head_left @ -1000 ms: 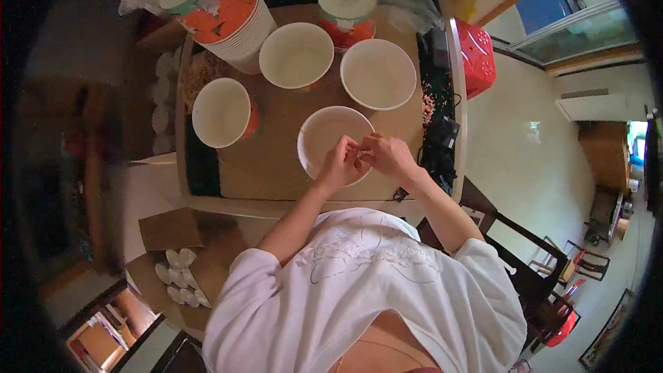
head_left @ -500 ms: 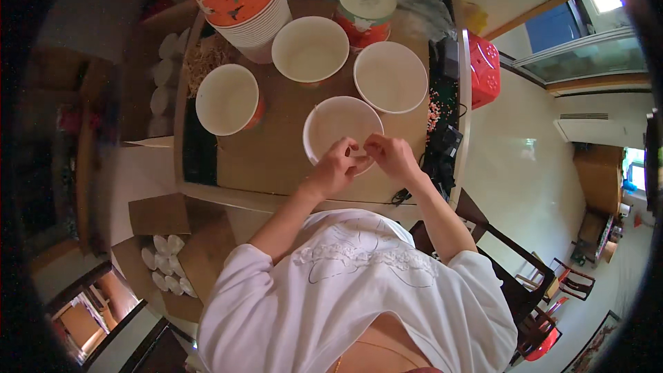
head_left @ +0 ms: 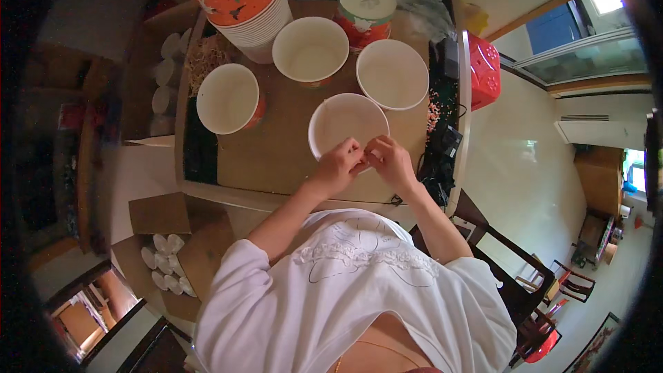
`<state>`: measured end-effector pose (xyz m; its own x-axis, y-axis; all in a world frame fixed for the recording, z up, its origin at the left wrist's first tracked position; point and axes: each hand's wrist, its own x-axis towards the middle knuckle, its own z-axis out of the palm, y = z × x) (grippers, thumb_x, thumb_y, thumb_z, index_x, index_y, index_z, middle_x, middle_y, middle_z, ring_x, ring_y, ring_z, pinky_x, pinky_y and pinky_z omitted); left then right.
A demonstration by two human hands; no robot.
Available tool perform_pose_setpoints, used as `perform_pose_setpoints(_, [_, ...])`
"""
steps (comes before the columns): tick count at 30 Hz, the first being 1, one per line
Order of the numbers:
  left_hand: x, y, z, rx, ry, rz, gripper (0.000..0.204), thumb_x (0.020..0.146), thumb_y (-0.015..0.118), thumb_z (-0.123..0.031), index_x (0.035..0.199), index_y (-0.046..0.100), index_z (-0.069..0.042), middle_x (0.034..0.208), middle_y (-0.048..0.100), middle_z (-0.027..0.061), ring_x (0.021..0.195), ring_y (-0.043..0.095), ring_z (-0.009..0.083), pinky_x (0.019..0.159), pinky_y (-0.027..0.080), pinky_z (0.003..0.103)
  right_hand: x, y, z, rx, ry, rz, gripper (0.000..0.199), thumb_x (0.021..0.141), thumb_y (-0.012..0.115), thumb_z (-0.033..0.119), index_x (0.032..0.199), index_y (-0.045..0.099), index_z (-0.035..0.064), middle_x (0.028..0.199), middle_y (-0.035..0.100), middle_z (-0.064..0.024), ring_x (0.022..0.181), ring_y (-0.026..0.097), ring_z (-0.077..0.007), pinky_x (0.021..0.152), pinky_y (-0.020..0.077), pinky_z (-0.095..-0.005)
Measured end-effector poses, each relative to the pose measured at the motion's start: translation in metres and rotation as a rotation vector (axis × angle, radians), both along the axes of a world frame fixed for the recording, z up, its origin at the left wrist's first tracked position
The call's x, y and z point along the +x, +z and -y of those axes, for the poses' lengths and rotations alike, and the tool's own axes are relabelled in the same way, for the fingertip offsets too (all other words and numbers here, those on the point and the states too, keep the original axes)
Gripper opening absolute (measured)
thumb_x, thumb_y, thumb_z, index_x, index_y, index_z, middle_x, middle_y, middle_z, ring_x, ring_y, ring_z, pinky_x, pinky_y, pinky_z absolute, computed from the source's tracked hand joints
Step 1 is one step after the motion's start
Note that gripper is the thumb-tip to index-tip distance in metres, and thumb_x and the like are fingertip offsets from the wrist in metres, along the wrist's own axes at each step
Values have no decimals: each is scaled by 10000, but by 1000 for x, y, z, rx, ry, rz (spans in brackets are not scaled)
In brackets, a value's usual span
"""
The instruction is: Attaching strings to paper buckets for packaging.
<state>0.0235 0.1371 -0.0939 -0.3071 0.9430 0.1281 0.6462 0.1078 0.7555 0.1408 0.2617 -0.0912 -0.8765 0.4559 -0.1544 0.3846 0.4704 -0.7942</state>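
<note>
An empty-looking white paper bucket (head_left: pixel 338 121) stands at the near middle of the table. Over its near rim, my left hand (head_left: pixel 340 163) and my right hand (head_left: pixel 391 161) meet with fingertips pinched close together. Whatever lies between the fingers is too small or hidden to name. The hands cover part of the near rim, and whether they grip it cannot be made out. Behind stand three more open paper buckets: one at the left (head_left: pixel 226 99), one in the middle (head_left: pixel 310 50) and one at the right (head_left: pixel 392 74), almost touching the nearest.
A tall stack of nested buckets (head_left: pixel 253 24) and a lidded red bucket (head_left: pixel 366 12) stand at the back. Brown shreds (head_left: pixel 207 59) lie at the left, small pink bits (head_left: pixel 434 114) and a black adapter (head_left: pixel 452 139) at the right. An open carton (head_left: pixel 160 215) sits below the table.
The nearest bucket has shifted slightly to the right and away from me. My hands have come closer together over its near rim, the right one moving slightly left.
</note>
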Motion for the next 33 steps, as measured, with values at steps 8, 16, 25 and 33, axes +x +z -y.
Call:
perform_pose_setpoints(8, [-6,-25,-2,-45,186,643,86,818,619,-108,829,608,-23,778,589,41,642,550,142,566,458,284,11,5,24,208,-228,-144,80,791,624,42,854,647,86,1022,571,-85,667,606,-185,550,479,-282])
perform_pose_setpoints(16, [-10,-15,-10,-411,318,1379,142,868,587,-194,844,646,-67,683,569,-30,555,475,43,462,346,197,13,-1,35,-81,-394,-256,93,811,629,52,903,640,57,999,587,-90,746,613,-169,588,489,-255])
perform_pose_setpoints(25, [-3,-7,-10,-341,369,1220,92,821,649,-137,849,672,-52,697,598,-28,529,461,29,444,335,181,14,-9,38,20,-381,-350,126,806,635,34,928,658,56,955,612,-103,754,624,-191,579,511,-257])
perform_pose_setpoints(33, [-3,-12,-4,-264,336,907,105,793,653,-69,874,669,-4,772,651,29,661,574,88,608,468,223,13,-4,32,-110,-372,-305,116,793,652,40,909,650,39,901,604,-108,676,595,-182,553,474,-254])
